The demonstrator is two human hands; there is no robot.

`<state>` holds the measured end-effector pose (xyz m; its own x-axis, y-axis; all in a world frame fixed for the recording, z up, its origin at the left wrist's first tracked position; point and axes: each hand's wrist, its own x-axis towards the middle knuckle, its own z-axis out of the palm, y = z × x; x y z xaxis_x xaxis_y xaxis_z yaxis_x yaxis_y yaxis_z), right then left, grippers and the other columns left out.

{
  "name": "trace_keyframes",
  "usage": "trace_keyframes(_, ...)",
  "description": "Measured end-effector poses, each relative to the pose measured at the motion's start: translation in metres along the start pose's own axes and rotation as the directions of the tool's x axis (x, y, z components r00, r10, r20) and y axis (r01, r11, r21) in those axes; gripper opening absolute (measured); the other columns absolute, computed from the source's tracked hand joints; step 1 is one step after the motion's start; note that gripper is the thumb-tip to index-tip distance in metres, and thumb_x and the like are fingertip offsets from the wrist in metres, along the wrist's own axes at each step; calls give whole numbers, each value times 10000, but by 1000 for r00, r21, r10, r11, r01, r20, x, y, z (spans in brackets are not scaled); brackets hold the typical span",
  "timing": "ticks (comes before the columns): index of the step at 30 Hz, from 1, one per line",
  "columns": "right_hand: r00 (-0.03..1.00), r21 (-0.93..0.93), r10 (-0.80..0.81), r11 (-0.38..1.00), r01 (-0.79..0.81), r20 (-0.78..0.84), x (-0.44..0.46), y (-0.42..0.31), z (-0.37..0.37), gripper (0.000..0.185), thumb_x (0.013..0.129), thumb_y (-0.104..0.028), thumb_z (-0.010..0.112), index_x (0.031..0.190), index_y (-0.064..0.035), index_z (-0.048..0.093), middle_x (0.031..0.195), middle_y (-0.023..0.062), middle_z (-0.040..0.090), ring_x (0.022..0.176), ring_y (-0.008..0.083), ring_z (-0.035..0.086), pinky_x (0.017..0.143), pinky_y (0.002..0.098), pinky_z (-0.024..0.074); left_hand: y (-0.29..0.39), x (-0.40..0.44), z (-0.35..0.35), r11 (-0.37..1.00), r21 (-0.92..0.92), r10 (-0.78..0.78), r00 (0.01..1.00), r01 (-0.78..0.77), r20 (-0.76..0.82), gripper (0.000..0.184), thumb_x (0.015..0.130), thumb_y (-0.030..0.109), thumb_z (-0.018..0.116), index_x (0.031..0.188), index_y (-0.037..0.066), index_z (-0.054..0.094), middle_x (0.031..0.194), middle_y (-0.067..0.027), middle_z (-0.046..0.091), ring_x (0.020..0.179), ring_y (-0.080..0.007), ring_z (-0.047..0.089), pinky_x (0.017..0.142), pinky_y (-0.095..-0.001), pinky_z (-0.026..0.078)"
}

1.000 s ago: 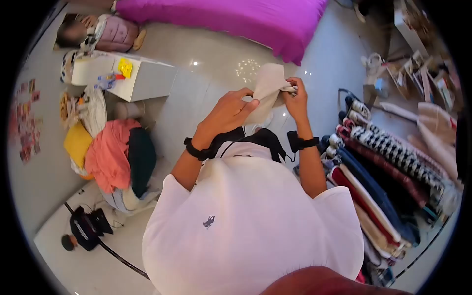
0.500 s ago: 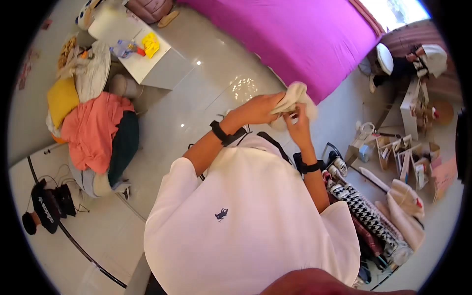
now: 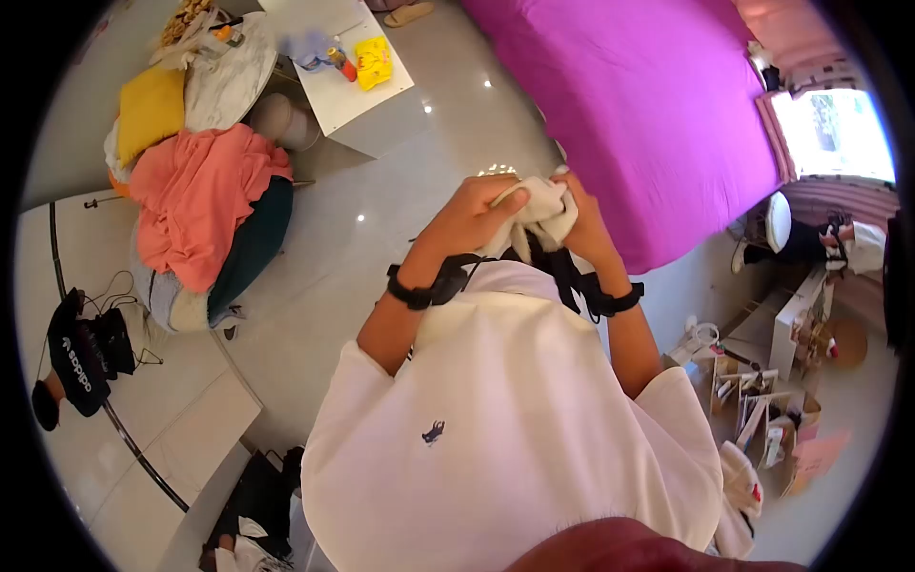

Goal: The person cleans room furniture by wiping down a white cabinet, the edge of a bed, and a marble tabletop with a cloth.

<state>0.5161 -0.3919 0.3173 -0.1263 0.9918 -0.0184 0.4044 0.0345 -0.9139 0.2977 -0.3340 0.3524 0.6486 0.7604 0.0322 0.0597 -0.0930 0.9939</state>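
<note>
A bunched off-white cloth (image 3: 539,200) is held between my two hands in front of my chest; its folds hide what kind of item it is. My left hand (image 3: 474,217) grips its left side, with the thumb laid over the fabric. On the other side, my right hand (image 3: 588,226) has its fingers closed around the cloth's edge. A loose end hangs down between the hands. Black bands are on both wrists, and dark straps show just below the cloth.
A bed with a purple sheet (image 3: 648,124) lies ahead to the right. Ahead left stand a white cabinet (image 3: 381,119) with a yellow packet (image 3: 373,63) and a chair heaped with a coral cloth (image 3: 200,200). Boxes of small items (image 3: 753,400) sit at the right.
Both hands have come lower and closer to my chest with the cloth. It is now bunched up more tightly. The view has turned, shifting the bed and cabinet rightward.
</note>
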Motion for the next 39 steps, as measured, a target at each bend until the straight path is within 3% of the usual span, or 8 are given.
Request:
trace_keyframes(7,990,-259,110,962,-85,84,116,33,30,526,768,10,596,1269,-113,492,873,229,634,888,422,622,711,421,498,-51,5,-80,948,-91,-285,681,306,-674,226,956,221,614,955,-3,641,736,-20,555,659,-49,439,564,-250,414)
trace_keyframes(11,919,337,-302,918,209,252,167,56,73,378,842,-143,634,1196,-35,559,973,214,641,909,320,643,808,359,495,-111,25,-105,898,216,-252,852,383,-459,273,835,122,698,1077,16,633,965,-127,650,842,-234,617,771,-351,493)
trace_keyframes(15,718,692,386,232,-683,579,222,84,90,412,980,-227,501,1357,-79,426,1040,62,602,963,210,584,907,329,467,-117,78,-117,898,335,-206,946,285,-252,401,776,88,707,1157,22,601,1180,-195,581,1085,-365,544,960,-421,434)
trace_keyframes(18,941,382,118,892,-241,318,267,102,93,522,948,-101,524,1404,-73,272,1168,119,555,991,240,573,898,326,468,-145,111,-141,907,381,-193,981,177,4,486,776,107,717,1233,40,568,1329,-188,482,1248,-359,448,1051,-424,380)
trace_keyframes(26,900,186,416,882,-434,128,325,229,167,582,779,-39,664,1236,-59,305,1002,279,612,989,436,618,842,453,489,-296,115,-259,633,712,-197,953,303,-230,261,777,103,679,1028,52,630,1085,-166,585,1045,-353,545,923,-427,453)
trace_keyframes(32,879,207,477,861,-464,-16,358,258,188,565,727,15,636,1209,-55,349,1014,287,602,992,467,588,847,476,475,-429,70,-341,114,482,106,472,869,-875,225,874,155,592,1009,-24,614,1114,-218,587,1027,-370,537,899,-447,446)
trace_keyframes(34,863,251,504,841,-480,-38,378,267,204,561,713,31,631,1198,-53,364,1028,278,592,1012,458,577,865,468,467,-453,70,-353,-190,-72,-240,-118,979,-964,497,958,363,479,1173,-84,506,1181,-281,492,1143,-416,465,964,-488,397)
trace_keyframes(39,895,361,446,837,-412,-12,397,277,276,550,677,107,590,1169,-54,403,1061,216,548,1103,400,543,923,411,431,-509,89,-332,-193,-227,86,-214,955,-973,615,968,473,380,1195,-93,459,1167,-266,496,1135,-422,503,925,-493,461)
